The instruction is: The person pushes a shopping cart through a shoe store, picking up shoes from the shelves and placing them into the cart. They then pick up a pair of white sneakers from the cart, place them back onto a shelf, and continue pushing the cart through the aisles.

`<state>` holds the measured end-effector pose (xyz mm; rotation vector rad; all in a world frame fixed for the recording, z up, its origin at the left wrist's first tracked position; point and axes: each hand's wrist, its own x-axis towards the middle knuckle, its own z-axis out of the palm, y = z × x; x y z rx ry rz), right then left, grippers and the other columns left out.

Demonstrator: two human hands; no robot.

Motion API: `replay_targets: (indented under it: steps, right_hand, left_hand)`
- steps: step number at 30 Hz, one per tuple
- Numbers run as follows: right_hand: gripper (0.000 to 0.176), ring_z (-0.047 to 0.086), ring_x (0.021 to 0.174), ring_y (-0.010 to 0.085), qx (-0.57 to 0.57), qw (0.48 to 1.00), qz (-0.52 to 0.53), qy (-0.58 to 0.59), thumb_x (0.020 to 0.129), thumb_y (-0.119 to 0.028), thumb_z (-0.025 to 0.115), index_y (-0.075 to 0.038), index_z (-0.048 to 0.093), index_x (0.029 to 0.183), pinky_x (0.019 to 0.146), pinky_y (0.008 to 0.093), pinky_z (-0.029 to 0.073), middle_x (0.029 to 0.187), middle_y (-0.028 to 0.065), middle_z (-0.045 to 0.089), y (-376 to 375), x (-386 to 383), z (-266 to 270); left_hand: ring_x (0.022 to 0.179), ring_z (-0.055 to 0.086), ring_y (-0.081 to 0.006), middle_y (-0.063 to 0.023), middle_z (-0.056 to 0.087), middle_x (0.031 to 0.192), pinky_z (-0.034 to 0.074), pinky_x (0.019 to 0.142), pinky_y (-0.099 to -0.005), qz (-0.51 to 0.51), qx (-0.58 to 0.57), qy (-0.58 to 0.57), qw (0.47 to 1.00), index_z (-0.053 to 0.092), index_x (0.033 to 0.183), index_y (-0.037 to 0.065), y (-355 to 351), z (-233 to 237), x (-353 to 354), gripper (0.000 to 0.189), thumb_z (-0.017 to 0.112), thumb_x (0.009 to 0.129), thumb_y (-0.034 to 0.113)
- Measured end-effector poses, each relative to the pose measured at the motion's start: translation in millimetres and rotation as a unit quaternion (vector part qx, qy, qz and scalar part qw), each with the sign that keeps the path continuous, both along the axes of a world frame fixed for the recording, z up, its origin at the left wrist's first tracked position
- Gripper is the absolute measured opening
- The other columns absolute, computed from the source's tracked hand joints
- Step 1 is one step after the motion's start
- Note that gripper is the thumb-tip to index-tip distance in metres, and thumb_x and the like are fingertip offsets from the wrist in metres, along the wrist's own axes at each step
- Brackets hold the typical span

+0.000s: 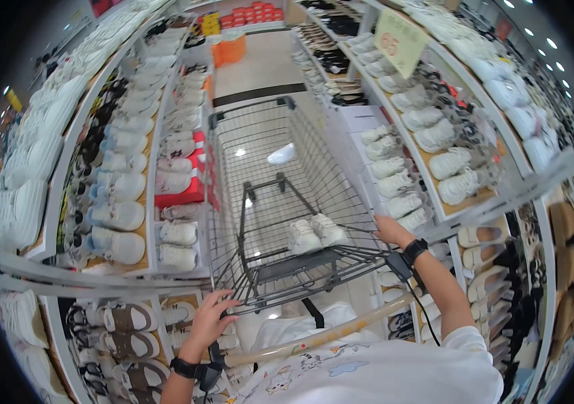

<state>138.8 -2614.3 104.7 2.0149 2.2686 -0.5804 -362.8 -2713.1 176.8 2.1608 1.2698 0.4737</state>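
Note:
A grey wire shopping cart (287, 269) stands in front of me, its beige handle bar (330, 331) close to my body. My left hand (213, 315) is at the near left corner of the basket, fingers bent over the wire rim. On the right side, my right hand (390, 231) grips the basket's upper rim, with its fingertips partly hidden. A pair of white sneakers (316, 233) sits at the near end of the cart, between my hands. Each wrist wears a black strapped device with a cable.
Shelves of white shoes (122, 182) line the aisle's left side. More sneakers (438, 135) fill the right shelves, below a yellow price sign (400, 42). White shoe boxes (361, 120) are stacked right of the cart. Red boxes (253, 15) stand at the far end of the tiled floor (256, 64).

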Motion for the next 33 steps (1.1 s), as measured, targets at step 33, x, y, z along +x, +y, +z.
replay_targets:
  steps: [33]
  right_hand:
    - [0.040, 0.054, 0.083, 0.0441, 0.142, 0.972, -0.167, 0.089, 0.083, -0.013, 0.048, 0.001, 0.035, 0.118, 0.070, 0.0482, 0.042, 0.084, 0.0291, 0.057, 350, 21, -36]
  left_hand:
    - [0.072, 0.062, -0.0288, -0.0184, 0.062, 0.074, 0.046, 0.069, -0.0384, 0.441, -0.135, -0.094, 0.882, 0.060, 0.093, -0.001, 424, -136, 71, 0.038, 0.056, 0.071, 0.030]
